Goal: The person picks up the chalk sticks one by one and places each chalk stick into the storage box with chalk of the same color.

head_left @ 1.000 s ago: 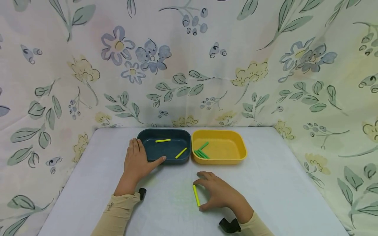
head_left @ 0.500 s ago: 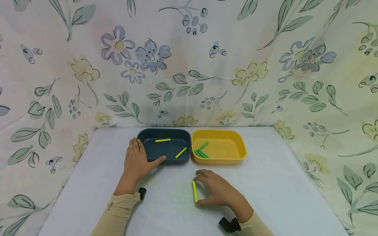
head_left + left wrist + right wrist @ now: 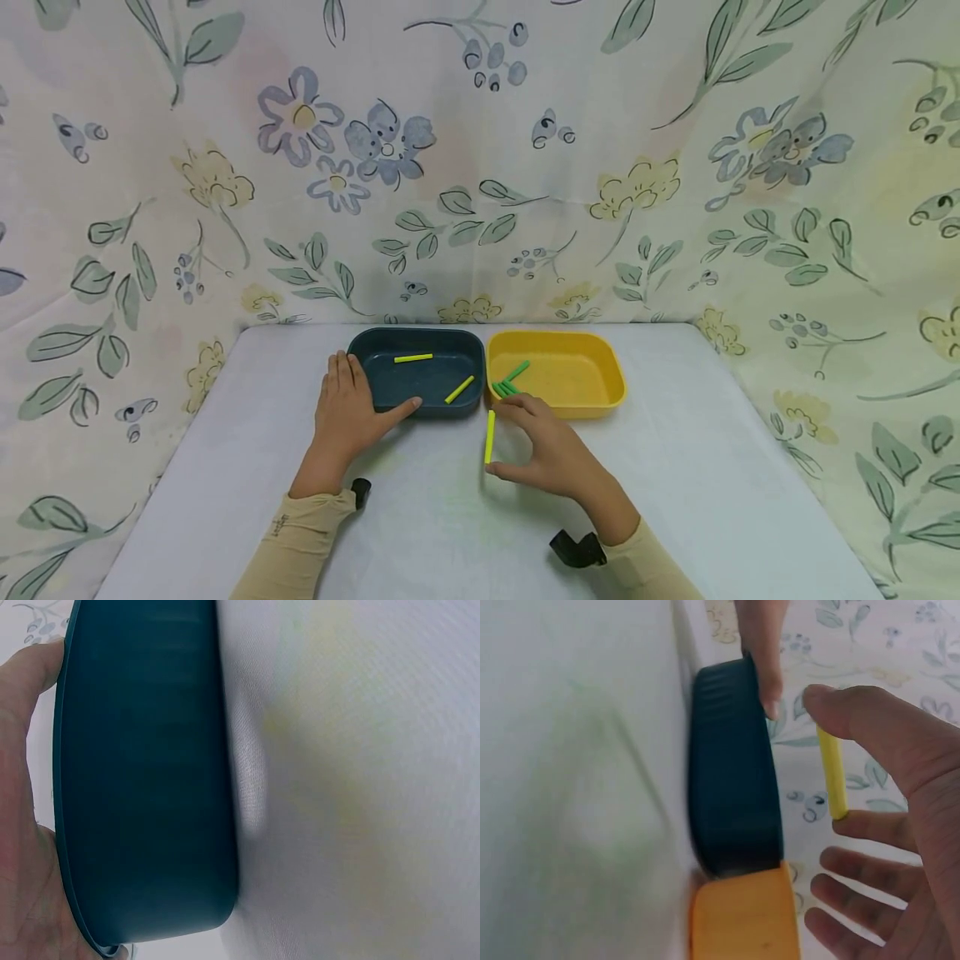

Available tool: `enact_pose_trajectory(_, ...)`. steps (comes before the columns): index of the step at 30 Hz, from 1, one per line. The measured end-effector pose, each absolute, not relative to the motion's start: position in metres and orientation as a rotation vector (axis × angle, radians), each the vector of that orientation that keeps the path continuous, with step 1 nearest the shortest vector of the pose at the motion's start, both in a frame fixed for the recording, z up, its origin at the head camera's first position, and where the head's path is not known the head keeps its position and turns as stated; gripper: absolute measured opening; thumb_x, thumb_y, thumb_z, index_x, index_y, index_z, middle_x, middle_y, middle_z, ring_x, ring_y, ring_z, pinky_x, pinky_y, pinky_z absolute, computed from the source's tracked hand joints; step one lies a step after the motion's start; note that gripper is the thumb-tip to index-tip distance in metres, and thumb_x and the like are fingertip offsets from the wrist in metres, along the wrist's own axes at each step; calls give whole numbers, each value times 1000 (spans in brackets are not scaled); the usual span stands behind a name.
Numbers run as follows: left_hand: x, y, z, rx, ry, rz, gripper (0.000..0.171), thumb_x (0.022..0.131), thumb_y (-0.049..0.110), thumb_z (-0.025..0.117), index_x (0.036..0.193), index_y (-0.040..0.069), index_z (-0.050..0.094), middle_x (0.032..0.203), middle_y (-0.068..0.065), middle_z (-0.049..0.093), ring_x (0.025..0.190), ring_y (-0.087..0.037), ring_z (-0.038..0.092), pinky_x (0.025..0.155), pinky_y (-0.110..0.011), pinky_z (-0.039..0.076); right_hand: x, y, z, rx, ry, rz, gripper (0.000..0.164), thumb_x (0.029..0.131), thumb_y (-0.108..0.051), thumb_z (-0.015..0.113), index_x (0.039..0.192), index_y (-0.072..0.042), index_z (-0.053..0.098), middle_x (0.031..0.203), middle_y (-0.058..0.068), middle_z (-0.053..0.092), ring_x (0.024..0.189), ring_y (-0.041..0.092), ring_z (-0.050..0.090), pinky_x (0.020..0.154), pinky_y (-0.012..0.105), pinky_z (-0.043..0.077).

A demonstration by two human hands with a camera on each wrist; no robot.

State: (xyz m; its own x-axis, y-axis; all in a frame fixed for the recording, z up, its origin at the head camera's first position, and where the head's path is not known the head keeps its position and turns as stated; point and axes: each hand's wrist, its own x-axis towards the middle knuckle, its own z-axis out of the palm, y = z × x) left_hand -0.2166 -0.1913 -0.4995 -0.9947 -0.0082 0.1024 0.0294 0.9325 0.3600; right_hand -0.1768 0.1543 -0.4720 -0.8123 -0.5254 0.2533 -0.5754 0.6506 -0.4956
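My right hand (image 3: 551, 454) pinches a yellow chalk stick (image 3: 490, 437) lengthwise, one end against the thumb and the other against the index finger. In the right wrist view the chalk stick (image 3: 832, 776) is off the cloth, with the other fingers spread below. My left hand (image 3: 351, 412) rests on the near left corner of a dark blue tray (image 3: 420, 412), fingers straight along its left side and thumb on the front rim. Two yellow chalk sticks (image 3: 413, 358) lie inside that tray. Against its right side stands a yellow tray (image 3: 570, 410) holding several green chalk sticks (image 3: 517, 371), partly hidden by my right hand.
White cloth (image 3: 420, 533) covers the table, with faint green and yellow smudges. A floral curtain (image 3: 480, 167) hangs behind and at both sides. Black wrist cameras (image 3: 577, 550) sit below both hands.
My right hand has lifted the yellow chalk stick and moved it away from me, up to the trays' front edges. The left hand has stayed still on the blue tray.
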Motion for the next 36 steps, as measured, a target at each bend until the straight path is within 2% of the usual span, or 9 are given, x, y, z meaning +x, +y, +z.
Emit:
enact_pose_trajectory(4,-216,-191,-500,-18,-2983,-564,145,81,93,57,164,-15,6,173,-37,-2,162,-54,0,130,-67,11,-184,150,-469,878,-2765,915,81,79,-55,91,147,-21,64,149,-10,54,139,11,52,114,41,52)
enact_pose_trajectory(10,-216,-190,-498,-12,-2987,-568,144,81,92,58,164,-15,6,173,-37,-2,162,-54,0,130,-67,11,-199,142,-462,791,-2738,837,79,80,-56,90,144,-17,65,148,2,58,136,24,57,113,49,52)
enact_pose_trajectory(13,-216,-190,-497,-10,-2989,-568,145,81,93,58,164,-15,6,173,-36,-3,162,-54,0,130,-67,11,-209,137,-459,741,-2725,792,79,79,-56,90,143,-16,66,146,5,60,133,26,60,111,50,53)
enact_pose_trajectory(20,-218,-190,-499,-13,-2982,-540,145,81,93,56,164,-15,7,173,-37,-2,162,-54,1,130,-67,12,-229,129,-458,647,-2770,735,81,81,-65,85,145,-19,65,145,3,60,130,26,60,111,50,52)
enact_pose_trajectory(26,-218,-192,-502,-20,-2983,-526,144,82,94,55,164,-15,7,172,-38,-1,162,-55,2,130,-67,13,-240,120,-464,616,-2812,695,82,83,-64,83,146,-16,64,146,7,60,130,31,60,111,53,50)
enact_pose_trajectory(36,-218,-192,-502,-19,-2986,-541,144,82,94,54,164,-15,5,173,-37,-4,162,-55,1,129,-68,12,-249,110,-467,578,-2861,634,82,83,-66,82,145,-14,65,146,9,60,129,33,60,112,55,49)
